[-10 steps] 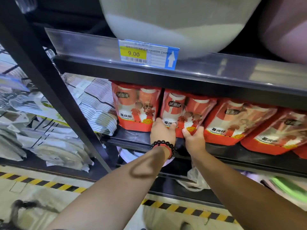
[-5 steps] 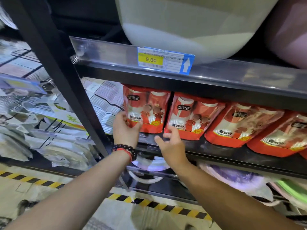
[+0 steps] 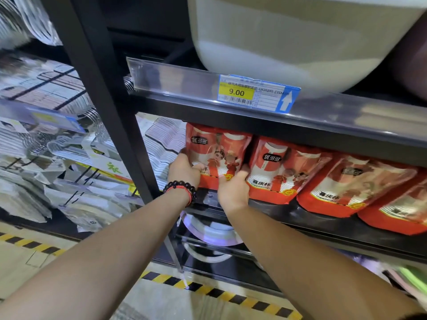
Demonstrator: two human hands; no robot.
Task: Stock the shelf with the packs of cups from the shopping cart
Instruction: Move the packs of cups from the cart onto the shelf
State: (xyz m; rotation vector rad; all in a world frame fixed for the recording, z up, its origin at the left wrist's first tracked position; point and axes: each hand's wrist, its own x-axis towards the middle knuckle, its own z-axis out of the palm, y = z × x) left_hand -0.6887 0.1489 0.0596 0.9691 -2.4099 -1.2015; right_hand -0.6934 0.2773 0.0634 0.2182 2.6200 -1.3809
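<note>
Head view, single entry. Shelf (image 3: pixel 323 229), black, middle of frame: carries a row of red packs of cups, four showing, running off the right edge. Leftmost pack (image 3: pixel 217 153), centre of frame, upright at the shelf's left end, touching the second pack (image 3: pixel 282 169) beside it. Left hand (image 3: pixel 183 170), beaded bracelet at the wrist, grip closed around the leftmost pack's lower left corner. Right hand (image 3: pixel 233 190), grip pressed on the same pack's lower right corner, thumb up between the two packs. Price tag (image 3: pixel 258 93), upper centre, on the rail above. Shopping cart: not in view. Progress, judged: shelf row largely filled; this pack being squared up; packs left in the cart cannot be told.
</note>
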